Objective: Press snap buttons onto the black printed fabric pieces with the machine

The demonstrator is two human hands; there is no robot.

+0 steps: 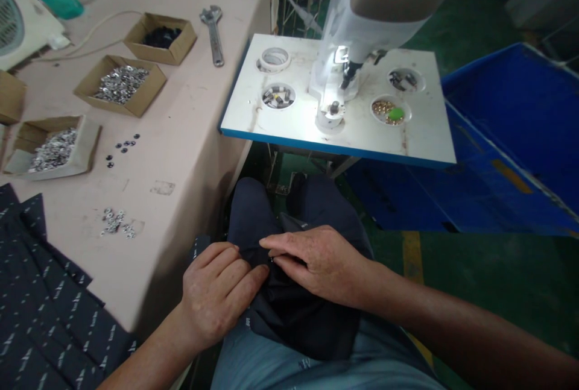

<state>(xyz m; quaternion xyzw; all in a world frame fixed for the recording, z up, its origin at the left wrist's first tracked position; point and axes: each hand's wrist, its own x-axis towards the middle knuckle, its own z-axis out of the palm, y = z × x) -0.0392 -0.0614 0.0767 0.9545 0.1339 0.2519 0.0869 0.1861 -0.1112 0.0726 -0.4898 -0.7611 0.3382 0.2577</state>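
Note:
Dark navy fabric [312, 323] lies bunched across my lap. My left hand [221, 293] is closed on its left part, the fingers curled over the cloth and the thumb pointing right. Just beside that thumb, my right hand [316, 260] pinches a tiny metal piece [271, 259] against the cloth. The piece is mostly covered by the fingertips, and its exact kind is too small to make out. Beyond my knees stands a press machine [335, 106] with a lit head over a white table plate [280, 128].
On the left table are cardboard boxes of small metal parts [122, 82], a box of dark parts [160, 37], loose fasteners [115, 221], an adjustable wrench [213, 34] and stacked printed dark cloth [49, 311]. A blue bin [511, 137] stands at right.

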